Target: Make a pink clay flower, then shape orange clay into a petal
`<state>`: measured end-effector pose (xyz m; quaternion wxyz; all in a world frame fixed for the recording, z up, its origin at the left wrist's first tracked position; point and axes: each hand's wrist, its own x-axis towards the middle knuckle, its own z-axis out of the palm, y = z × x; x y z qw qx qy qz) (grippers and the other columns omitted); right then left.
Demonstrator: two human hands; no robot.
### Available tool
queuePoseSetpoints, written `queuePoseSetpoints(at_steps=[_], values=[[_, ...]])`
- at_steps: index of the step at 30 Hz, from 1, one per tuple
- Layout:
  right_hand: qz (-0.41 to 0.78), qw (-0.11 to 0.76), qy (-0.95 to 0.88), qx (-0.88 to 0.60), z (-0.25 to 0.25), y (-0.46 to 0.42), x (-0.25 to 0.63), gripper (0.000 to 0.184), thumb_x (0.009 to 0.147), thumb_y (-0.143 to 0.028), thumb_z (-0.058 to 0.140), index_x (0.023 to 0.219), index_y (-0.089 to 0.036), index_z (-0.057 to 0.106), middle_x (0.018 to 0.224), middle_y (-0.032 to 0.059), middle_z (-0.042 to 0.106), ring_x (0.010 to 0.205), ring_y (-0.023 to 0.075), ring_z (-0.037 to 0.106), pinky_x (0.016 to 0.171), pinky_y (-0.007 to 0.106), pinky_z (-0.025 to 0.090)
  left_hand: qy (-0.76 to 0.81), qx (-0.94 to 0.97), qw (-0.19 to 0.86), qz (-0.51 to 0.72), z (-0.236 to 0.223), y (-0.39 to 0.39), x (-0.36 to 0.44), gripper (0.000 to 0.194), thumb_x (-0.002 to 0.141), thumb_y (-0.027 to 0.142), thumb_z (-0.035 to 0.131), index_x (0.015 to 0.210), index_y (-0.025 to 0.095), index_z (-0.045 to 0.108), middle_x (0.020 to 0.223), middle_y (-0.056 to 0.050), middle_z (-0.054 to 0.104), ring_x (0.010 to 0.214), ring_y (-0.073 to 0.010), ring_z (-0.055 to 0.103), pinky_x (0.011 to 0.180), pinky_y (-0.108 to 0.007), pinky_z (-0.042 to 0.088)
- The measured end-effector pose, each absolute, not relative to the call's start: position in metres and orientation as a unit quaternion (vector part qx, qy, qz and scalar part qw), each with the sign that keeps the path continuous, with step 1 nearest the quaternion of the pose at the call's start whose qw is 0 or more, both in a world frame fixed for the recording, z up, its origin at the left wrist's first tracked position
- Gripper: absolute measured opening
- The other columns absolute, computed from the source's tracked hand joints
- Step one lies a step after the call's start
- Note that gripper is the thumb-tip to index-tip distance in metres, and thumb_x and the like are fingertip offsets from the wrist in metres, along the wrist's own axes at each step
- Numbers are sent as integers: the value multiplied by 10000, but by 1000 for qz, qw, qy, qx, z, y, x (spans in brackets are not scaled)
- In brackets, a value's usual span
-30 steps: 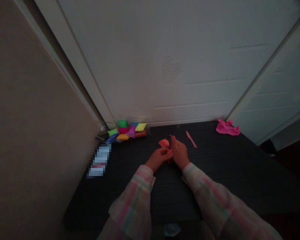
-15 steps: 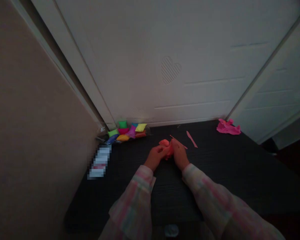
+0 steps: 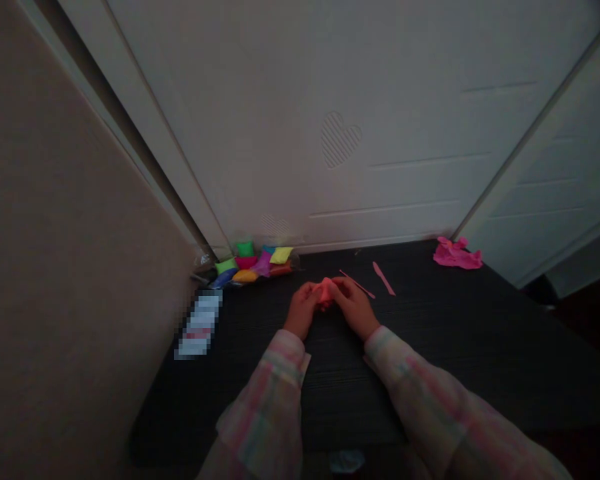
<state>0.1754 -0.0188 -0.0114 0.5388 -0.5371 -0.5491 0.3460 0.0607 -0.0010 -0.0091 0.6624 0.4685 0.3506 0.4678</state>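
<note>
A lump of orange-pink clay (image 3: 325,292) sits between my two hands above the dark table (image 3: 480,347). My left hand (image 3: 300,312) pinches its left side with fingers curled. My right hand (image 3: 353,307) closes on its right side. Both sleeves are pastel plaid. Just right of my hands lie a thin pink stick (image 3: 357,285) and a pink plastic knife tool (image 3: 383,278).
Several coloured clay bags (image 3: 253,262) are piled at the table's back left corner. A crumpled pink wrapper (image 3: 456,255) lies at the back right. A blurred white packet (image 3: 199,325) sits at the left edge. White panelled doors rise behind the table.
Both hands have come together around the clay and lifted slightly toward the back; the clay lump that lay beside them is now held between the fingers.
</note>
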Motion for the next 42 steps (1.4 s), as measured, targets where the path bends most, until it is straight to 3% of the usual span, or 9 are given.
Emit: queuePoseSetpoints(at_steps=[15, 22, 28, 33, 39, 42], values=[[339, 546, -575, -507, -11, -17, 179, 261, 724, -283, 455, 934, -170, 561, 916, 57, 600, 815, 161, 554, 734, 304, 433, 340, 453, 681, 463, -7, -1, 59, 184, 603, 199, 525, 771, 139, 570, 673, -16, 578, 607, -113, 525, 532, -218, 387], [295, 537, -585, -532, -15, -17, 180, 312, 755, -289, 406, 1019, -187, 538, 1014, 67, 581, 911, 170, 534, 807, 340, 404, 340, 454, 689, 451, -11, 0, 58, 351, 586, 211, 592, 928, 151, 540, 746, -27, 611, 646, -124, 554, 558, -221, 398], [270, 540, -587, -540, -17, -17, 181, 353, 731, -194, 387, 1060, -201, 516, 1087, 63, 537, 1009, 169, 475, 883, 355, 342, 325, 477, 686, 443, -12, 0, 59, 522, 544, 103, 599, 1050, 176, 494, 881, -41, 617, 739, -143, 558, 599, -223, 411], [240, 539, -604, -536, -13, -17, 184, 363, 706, -133, 368, 1022, -187, 537, 1013, 63, 550, 1000, 167, 458, 904, 352, 313, 289, 465, 719, 429, -14, 0, 59, 520, 570, 104, 587, 1073, 199, 488, 999, -51, 583, 828, -161, 550, 639, -238, 420], [227, 556, -589, -541, -11, -18, 185, 309, 691, -146, 400, 966, -172, 539, 934, 64, 516, 931, 173, 466, 863, 352, 339, 274, 452, 749, 400, -12, 1, 58, 468, 599, 143, 611, 1052, 186, 501, 1001, -57, 582, 882, -165, 536, 722, -273, 414], [272, 567, -566, -533, -11, -19, 183, 289, 698, -174, 415, 980, -174, 478, 881, 52, 528, 788, 156, 523, 709, 316, 429, 301, 447, 738, 406, -11, 2, 57, 397, 600, 170, 623, 987, 161, 536, 890, -46, 620, 779, -135, 564, 710, -261, 412]])
